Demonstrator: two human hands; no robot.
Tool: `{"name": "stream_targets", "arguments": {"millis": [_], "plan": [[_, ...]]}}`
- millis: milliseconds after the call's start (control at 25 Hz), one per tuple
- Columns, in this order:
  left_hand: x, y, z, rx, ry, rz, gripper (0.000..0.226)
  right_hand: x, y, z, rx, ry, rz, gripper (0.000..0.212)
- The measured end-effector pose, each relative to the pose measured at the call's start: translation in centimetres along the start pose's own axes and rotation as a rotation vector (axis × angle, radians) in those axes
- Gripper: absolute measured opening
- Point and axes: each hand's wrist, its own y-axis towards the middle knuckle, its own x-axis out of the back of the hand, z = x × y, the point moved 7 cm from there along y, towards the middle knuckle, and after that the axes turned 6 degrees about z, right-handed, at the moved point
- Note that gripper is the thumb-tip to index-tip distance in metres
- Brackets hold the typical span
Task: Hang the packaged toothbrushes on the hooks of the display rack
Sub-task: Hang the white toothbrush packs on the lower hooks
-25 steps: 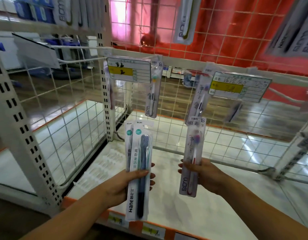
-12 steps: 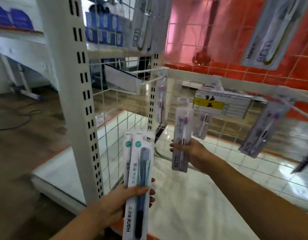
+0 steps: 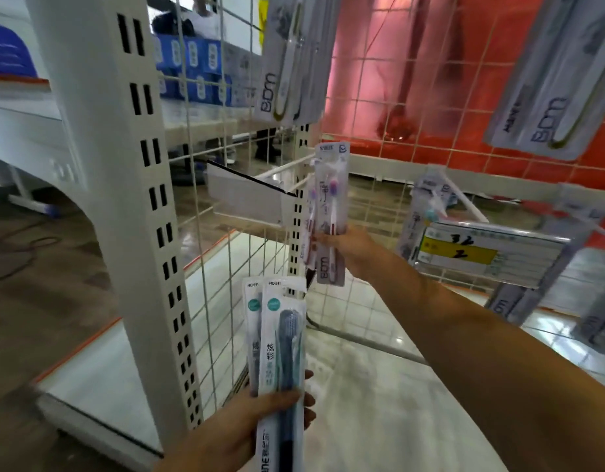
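Observation:
My right hand (image 3: 354, 248) grips a clear pack with a pink-headed toothbrush (image 3: 331, 199) and holds it upright, its top at the white wire hook (image 3: 287, 168) on the rack's left side. Another pink pack (image 3: 309, 229) hangs just behind it on that hook. My left hand (image 3: 260, 424) grips two white-and-teal packs, the front one with a dark blue toothbrush (image 3: 282, 352), low in front of the rack's upright post (image 3: 124, 185).
A white price-tag holder (image 3: 246, 199) sits at the left hook's tip. A yellow price label (image 3: 481, 250) hangs on the right hook with more packs behind. White packs (image 3: 287, 56) (image 3: 553, 73) hang from upper hooks. The white shelf (image 3: 379, 403) lies below.
My right hand has lifted the pink toothbrush pack up and to the left hook. The view has swung left and closer. My left hand keeps its two packs low.

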Motion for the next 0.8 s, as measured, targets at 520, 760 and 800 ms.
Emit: {"name": "stream_targets", "arguments": {"millis": [520,760,800], "plan": [[2.5,1.0,1.1,0.077,-0.045,-0.009,0.080,-0.8,3.5,-3.7,-0.103,-0.064,-0.052,0.017],[2.5,1.9,1.0,0.088,-0.063,0.020,0.069,-1.2,4.8,-4.3,-0.179,-0.002,-0.050,0.024],[2.4,2.1,0.8,0.083,-0.046,0.010,0.071,-1.3,4.8,-4.4,-0.188,0.005,-0.040,0.026]]}}
